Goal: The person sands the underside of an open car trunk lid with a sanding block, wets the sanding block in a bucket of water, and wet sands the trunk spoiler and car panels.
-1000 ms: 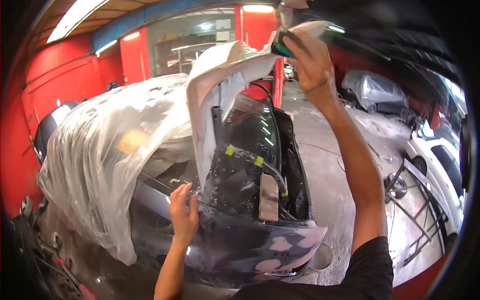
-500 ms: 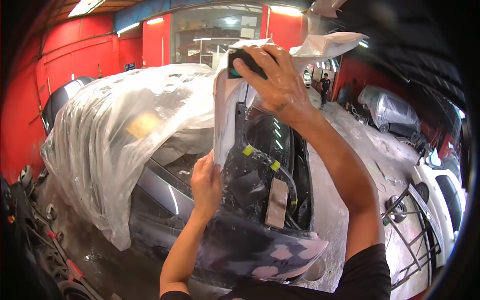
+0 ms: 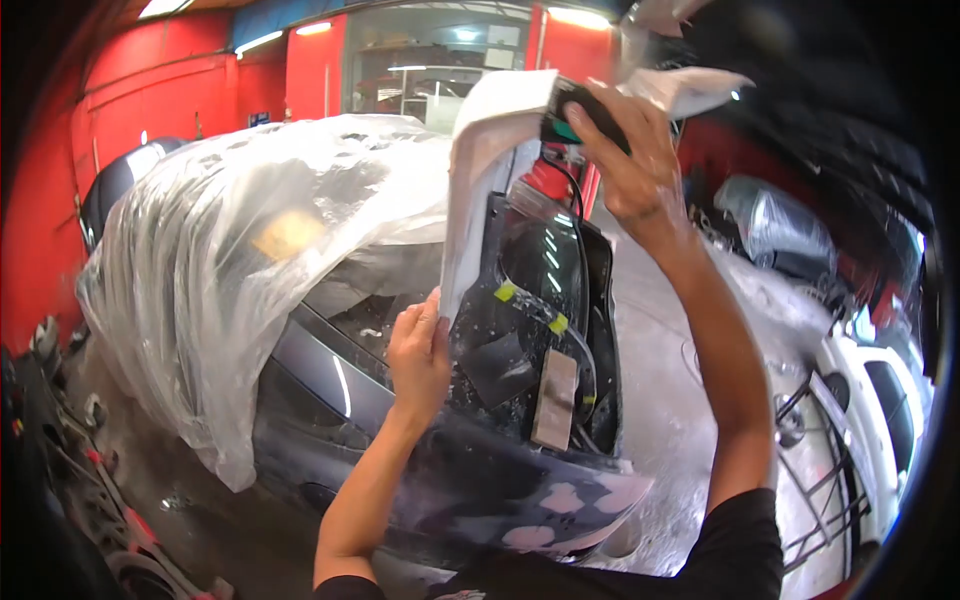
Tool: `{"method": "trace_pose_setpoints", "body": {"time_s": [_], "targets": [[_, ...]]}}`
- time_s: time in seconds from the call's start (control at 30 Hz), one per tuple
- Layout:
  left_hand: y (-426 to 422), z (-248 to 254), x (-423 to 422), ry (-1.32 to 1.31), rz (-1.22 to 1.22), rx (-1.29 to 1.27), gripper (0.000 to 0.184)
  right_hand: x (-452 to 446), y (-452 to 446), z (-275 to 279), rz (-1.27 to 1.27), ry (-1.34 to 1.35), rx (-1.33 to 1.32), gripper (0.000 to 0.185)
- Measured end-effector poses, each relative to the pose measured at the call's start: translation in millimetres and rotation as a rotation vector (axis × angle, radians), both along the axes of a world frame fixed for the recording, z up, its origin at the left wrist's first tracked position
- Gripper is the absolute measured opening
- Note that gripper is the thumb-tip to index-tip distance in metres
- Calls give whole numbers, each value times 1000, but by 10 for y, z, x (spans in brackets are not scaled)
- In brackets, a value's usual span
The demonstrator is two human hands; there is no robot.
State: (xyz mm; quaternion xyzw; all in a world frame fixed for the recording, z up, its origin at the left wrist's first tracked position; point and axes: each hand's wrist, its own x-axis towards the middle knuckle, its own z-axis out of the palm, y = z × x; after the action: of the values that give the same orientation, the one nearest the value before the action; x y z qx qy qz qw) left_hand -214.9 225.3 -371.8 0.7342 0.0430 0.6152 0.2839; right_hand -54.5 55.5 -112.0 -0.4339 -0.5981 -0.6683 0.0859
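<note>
Two bare hands are at work in my remote head view, both on the raised trunk lid [image 3: 490,130] of a partly covered car. The right hand [image 3: 642,170] is closed around a black sanding block [image 3: 602,114], thumb and fingers spread along its sides, and the block sits against the lid's upper edge. Its underside shows a strip of green. The left hand [image 3: 420,355] is partly curled at the lid's lower end, fingertips meeting the edge; I cannot tell whether it pinches the metal or only rests there.

Clear plastic sheeting [image 3: 190,270] drapes over the car to the left of the lid. Below the lid, to its right, a flat brown block [image 3: 555,400] leans inside the trunk opening, near strips of yellow tape [image 3: 557,325]. Lower down, under the lid, is a dark body panel [image 3: 440,470] with pale patches.

I judge the sanding block light and firm, perhaps slick if wet (the skin of the right forearm has a shine), so a hold along both long sides suits it. The lid looks stiff but hinged, liable to sway; I'd steady it by its folded rim, keeping fingertips off the pale face.
</note>
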Motion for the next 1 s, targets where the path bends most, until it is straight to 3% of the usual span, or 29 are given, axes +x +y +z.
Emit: {"method": "trace_pose_setpoints", "body": {"time_s": [0.07, 0.2, 0.3, 0.4, 0.43, 0.53, 0.67, 0.77, 1.0], "targets": [[-11, -3, 21, 1, 9, -13, 40, 23, 69, -85, 44, -1, 79, 55], [-36, -6, 7, 20, -35, -50, 39, -263, 251, -75, -28, -15, -69, 54], [-11, 14, -13, 22, -32, -53, 39, -62, -51, -23, 0, -37, 60, 52], [-59, 63, -24, 35, -27, -75, 40, -56, 228, -123, -4, -32, 99, 52], [-55, 52, -1, 24, -38, -88, 40, -211, 274, -131, 14, 0, 14, 52], [-12, 12, 4, 24, -58, -60, 40, -149, 115, -50, -34, -32, -34, 53], [-28, 70, -77, 53, -27, -22, 40, 72, -420, -136, -126, 48, 132, 56], [-7, 42, -45, 73, -18, -26, 40, 46, -496, -205, -36, 66, 163, 54], [-56, 24, -12, 34, -21, -59, 40, -112, 165, -85, 9, -11, -5, 54]]}}
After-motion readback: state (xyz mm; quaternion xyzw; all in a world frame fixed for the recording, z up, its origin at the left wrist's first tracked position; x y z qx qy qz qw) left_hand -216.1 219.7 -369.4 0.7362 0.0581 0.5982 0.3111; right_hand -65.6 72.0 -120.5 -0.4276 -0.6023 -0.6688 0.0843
